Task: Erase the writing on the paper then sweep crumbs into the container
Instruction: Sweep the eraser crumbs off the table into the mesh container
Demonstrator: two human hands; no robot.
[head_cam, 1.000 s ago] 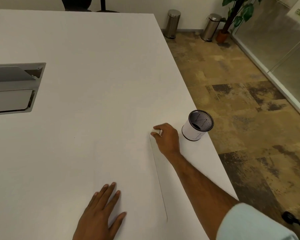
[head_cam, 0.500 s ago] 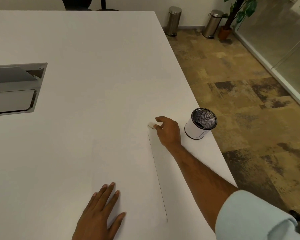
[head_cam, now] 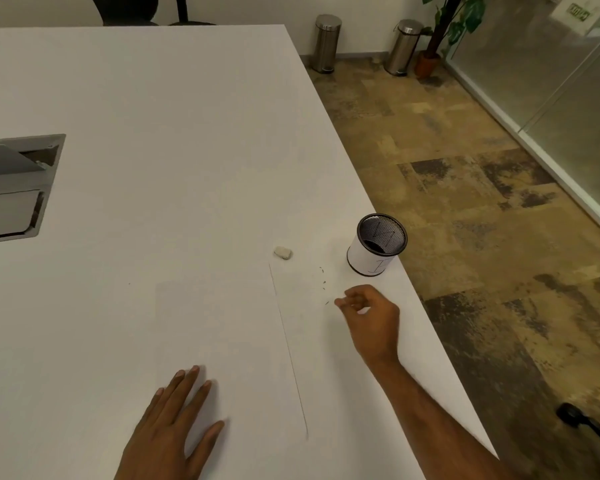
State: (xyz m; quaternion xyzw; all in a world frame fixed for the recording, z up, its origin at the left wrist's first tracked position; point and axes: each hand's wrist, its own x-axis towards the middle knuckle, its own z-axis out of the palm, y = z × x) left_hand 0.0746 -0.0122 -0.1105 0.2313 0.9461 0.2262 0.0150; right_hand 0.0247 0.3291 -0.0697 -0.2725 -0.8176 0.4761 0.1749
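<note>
White table (head_cam: 153, 133) is taking up most of the view, its right edge running diagonally from the far wall toward the lower right. Sheet of white paper (head_cam: 222, 323) is lying flat on the near part, barely standing out from the tabletop; its right edge is showing as a thin dark line. No writing is showing on it from here. Left hand (head_cam: 174, 424) is resting palm down on the near end of the sheet, fingers straight and slightly spread. Right hand (head_cam: 371, 313) is sitting right of the paper, near the table edge, fingers loosely curled with nothing visible in them. A few dark crumbs (head_cam: 323, 281) are lying scattered on the bare table between that hand and the container (head_cam: 376, 245). The container, a black mesh cup wrapped in white paper, is standing upright close to the table's right edge. Small white eraser (head_cam: 283, 253) is lying on the table just past the paper's far right corner, apart from both hands. A grey metal hatch (head_cam: 14, 188) is sitting recessed in the tabletop at left, one flap tilted. Beyond the table, mottled brown carpet (head_cam: 482, 202) is covering the floor. Two steel bins (head_cam: 326, 43) and a potted plant (head_cam: 444, 29) are standing against the far wall; a glass partition (head_cam: 551, 81) is running along the right.
</note>
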